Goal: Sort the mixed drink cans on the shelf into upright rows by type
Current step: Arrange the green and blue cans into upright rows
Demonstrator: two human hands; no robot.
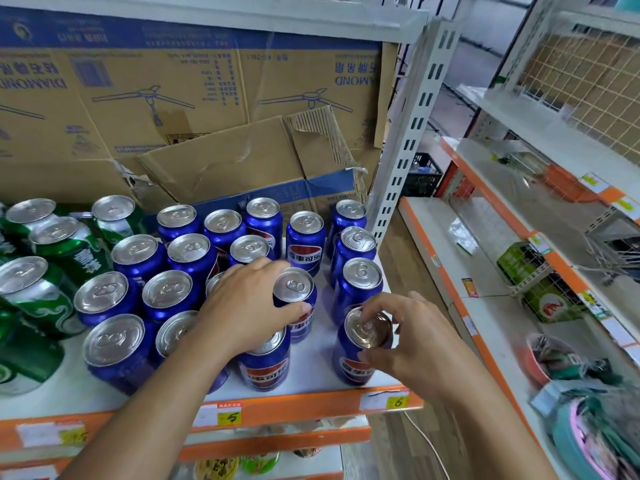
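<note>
Left hand [242, 306] gripping middle blue can [294, 287]; right hand [415, 341] fingers curled round corner blue can [365, 330], shelf [322, 365] front-right corner.

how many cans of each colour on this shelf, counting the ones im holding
blue cans: 18, one half hidden under the left hand
green cans: at least 5, since the picture's left edge cuts that group off
total: at least 23
</note>
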